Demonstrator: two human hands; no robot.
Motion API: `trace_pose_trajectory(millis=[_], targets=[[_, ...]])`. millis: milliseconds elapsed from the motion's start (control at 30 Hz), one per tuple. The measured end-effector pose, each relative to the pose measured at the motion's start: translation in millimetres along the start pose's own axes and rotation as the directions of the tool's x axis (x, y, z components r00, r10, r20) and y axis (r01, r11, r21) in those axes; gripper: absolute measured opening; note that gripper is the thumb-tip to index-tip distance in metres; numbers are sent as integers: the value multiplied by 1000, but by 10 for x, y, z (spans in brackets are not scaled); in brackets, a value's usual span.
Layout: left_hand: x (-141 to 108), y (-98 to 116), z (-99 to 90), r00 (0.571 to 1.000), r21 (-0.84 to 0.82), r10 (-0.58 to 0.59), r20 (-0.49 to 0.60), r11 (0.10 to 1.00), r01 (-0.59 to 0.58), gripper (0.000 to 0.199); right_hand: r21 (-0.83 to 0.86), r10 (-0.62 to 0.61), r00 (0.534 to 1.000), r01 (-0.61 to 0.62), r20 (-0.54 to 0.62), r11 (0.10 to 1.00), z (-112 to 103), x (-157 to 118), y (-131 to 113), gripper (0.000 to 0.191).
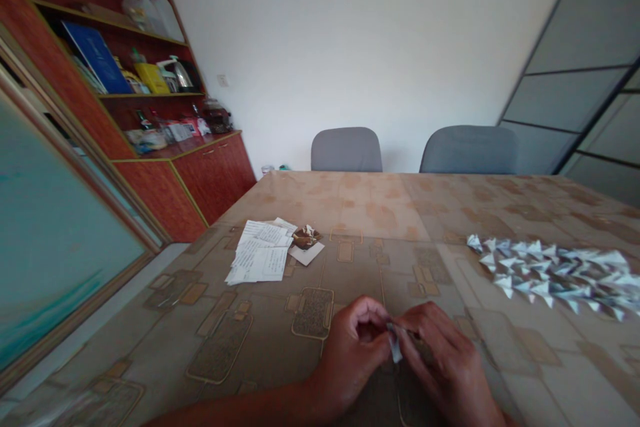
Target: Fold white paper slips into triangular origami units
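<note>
Your hands meet at the near edge of the counter (350, 213): your left hand (357, 347) and your right hand (440, 353) are brought together, fingertips touching, and both pinch a small piece of folded white paper (395, 345) that sticks out between them, just above the patterned surface. Your left forearm runs in from the near left along the counter edge. Farther out and to the right, a long heap of folded white paper pieces (555, 273) lies on the counter, well apart from your hands, stretching toward the right edge of view. Farther out to the left sits a loose stack of printed paper sheets (260, 259), and just beside its right edge a single white slip (306, 253) with a small brown, crumpled thing (306, 236) touching its far side; what that thing is you cannot tell. Across the counter on the far side stand two grey chairs, one to the left (346, 149) and one to the right (469, 149), against a pale wall. At far left a red-brown shelf unit (165, 113) carries bottles, a blue book and other small things.
</note>
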State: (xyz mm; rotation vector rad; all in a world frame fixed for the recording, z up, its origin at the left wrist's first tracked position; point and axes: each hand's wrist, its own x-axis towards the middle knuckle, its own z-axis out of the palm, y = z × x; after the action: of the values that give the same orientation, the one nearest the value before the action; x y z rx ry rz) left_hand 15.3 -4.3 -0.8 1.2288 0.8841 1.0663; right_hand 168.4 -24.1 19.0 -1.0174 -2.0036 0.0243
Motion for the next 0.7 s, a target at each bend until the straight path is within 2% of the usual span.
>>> trace_pose_trajectory(millis=[233, 433, 567, 700], targets=[[16, -25, -21, 999, 45, 38, -8, 998, -38, 6, 10, 1, 1000, -1, 9, 1000, 15, -6, 26, 16], [28, 19, -20, 998, 39, 48, -33, 998, -47, 12, 57, 9, 1000, -10, 19, 998, -21, 19, -4, 13], [47, 50, -25, 998, 0, 42, -48, 999, -42, 12, 192, 112, 993, -118, 46, 974, -81, -3, 7, 13], [57, 57, -23, 999, -60, 18, -43, 998, -20, 16, 293, 213, 969, -241, 126, 925, -78, -38, 39, 12]])
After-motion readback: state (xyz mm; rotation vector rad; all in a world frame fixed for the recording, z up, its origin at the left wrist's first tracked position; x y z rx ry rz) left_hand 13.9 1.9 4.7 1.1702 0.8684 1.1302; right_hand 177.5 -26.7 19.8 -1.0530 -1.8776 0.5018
